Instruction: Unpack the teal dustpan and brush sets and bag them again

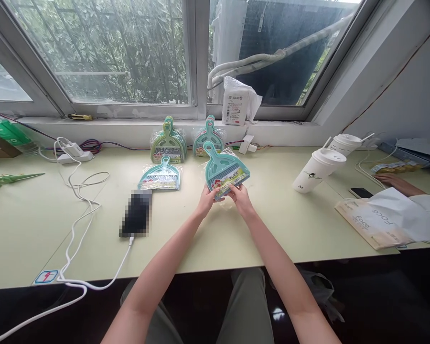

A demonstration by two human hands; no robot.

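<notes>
A teal dustpan-and-brush set (224, 169) in clear wrapping is held tilted above the table, its handle pointing up and to the left. My left hand (207, 200) grips its lower left edge, and my right hand (241, 197) grips the lower right edge. Left of it, a similar teal set (160, 177) lies on the table. Behind stand a stack of green and teal sets (167, 143) and another teal stack (208, 138), both leaning against the window ledge.
A blurred phone (136, 213) with a white cable (89, 210) lies at the left. White cups (318, 169), a tissue pack (372, 222) and another person's hand (397, 184) are at the right. A white package (235, 102) stands on the ledge (129, 128).
</notes>
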